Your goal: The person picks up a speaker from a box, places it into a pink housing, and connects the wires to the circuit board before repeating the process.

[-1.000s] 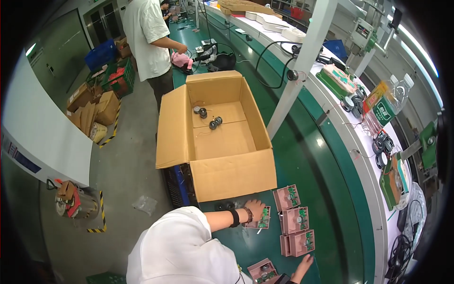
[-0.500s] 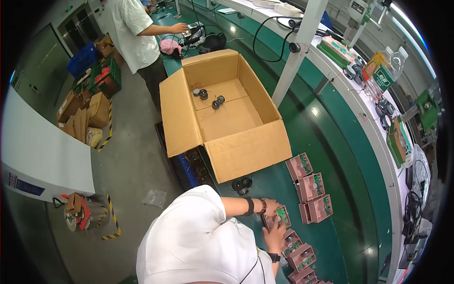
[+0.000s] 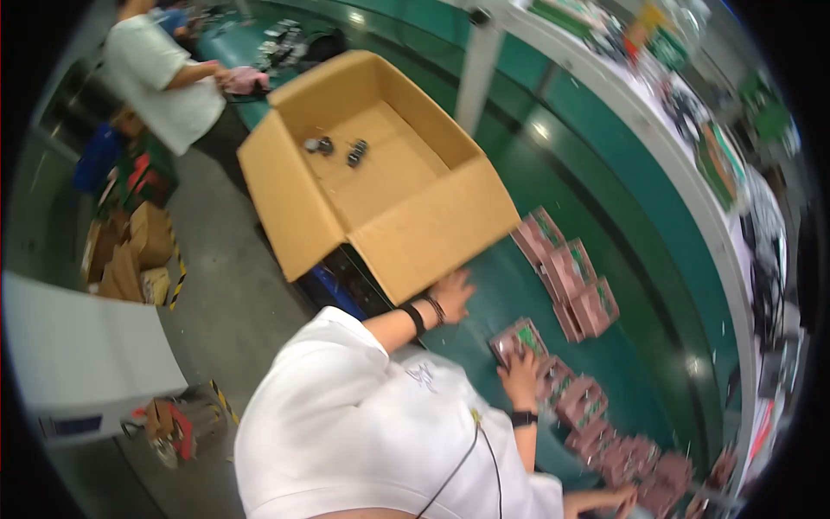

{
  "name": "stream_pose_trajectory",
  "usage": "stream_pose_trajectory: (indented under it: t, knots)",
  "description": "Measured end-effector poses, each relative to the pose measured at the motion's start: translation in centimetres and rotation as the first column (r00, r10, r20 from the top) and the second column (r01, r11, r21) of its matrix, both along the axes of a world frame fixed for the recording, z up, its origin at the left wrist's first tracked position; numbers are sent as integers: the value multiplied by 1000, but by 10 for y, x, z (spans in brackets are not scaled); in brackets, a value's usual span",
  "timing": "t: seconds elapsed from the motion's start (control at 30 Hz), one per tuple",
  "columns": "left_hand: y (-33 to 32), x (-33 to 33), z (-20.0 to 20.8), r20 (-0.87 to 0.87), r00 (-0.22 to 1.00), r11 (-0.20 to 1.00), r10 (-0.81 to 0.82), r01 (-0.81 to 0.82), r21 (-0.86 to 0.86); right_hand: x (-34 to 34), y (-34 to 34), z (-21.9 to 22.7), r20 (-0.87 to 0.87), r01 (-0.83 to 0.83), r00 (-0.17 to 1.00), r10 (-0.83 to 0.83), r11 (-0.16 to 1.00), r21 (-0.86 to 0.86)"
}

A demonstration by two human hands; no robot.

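Observation:
My left hand (image 3: 452, 297) reaches over the green bench beside the near flap of a large cardboard box (image 3: 437, 227). Its fingers are spread, and I see nothing held in them; what lies beneath the palm is hidden. My right hand (image 3: 520, 379), with a dark watch on its wrist, grips the near edge of a dusty-pink plastic housing (image 3: 517, 336) with a green circuit board inside. More such housings (image 3: 581, 402) run in a row from beside that hand toward the lower right, blurred.
Small black round parts (image 3: 357, 153) with wires lie in the box. Several pink housings (image 3: 571, 268) stand farther right on the bench (image 3: 480, 311). Another person's hand (image 3: 616, 499) is at the lower right, and a person in white (image 3: 164, 82) stands at the far left. A white post (image 3: 478, 78) rises behind the box.
My left hand has left the pink housing and moved toward the box flap, where black round parts lay. My right hand stays at the housing. The whole view has shifted and turned.

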State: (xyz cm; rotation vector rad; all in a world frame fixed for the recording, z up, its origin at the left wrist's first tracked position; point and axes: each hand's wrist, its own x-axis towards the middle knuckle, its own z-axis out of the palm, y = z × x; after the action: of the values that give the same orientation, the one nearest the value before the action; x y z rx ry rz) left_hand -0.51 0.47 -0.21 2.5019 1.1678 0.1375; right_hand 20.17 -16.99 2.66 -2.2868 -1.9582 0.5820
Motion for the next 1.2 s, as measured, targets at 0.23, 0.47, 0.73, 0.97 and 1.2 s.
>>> stream_pose_trajectory:
  t: [0.23, 0.47, 0.73, 0.97, 1.2]
  knots:
    - [-15, -36, 22, 79, 964, 966, 252, -246, -79, -12, 13, 13, -4, 103, 995, -103, 995, -16]
    - [-18, -43, 10, 142, 990, 1000, 10, -8, -9, -13, 5, 9, -75, 158, 985, -153, 985, 65]
    - [-6, -42, 12, 420, 783, 722, 460, -54, -690, -27, 18, 13, -262, 83, 964, -39, 984, 157]
    - [-11, -28, 10, 483, 576, 512, 660, 126, -850, -22, 18, 12, -240, 36, 971, 14, 978, 204]
    - [4, -19, -14, 564, 618, 696, 548, 37, -717, -26, 15, 16, -114, 39, 993, -20, 986, 161]
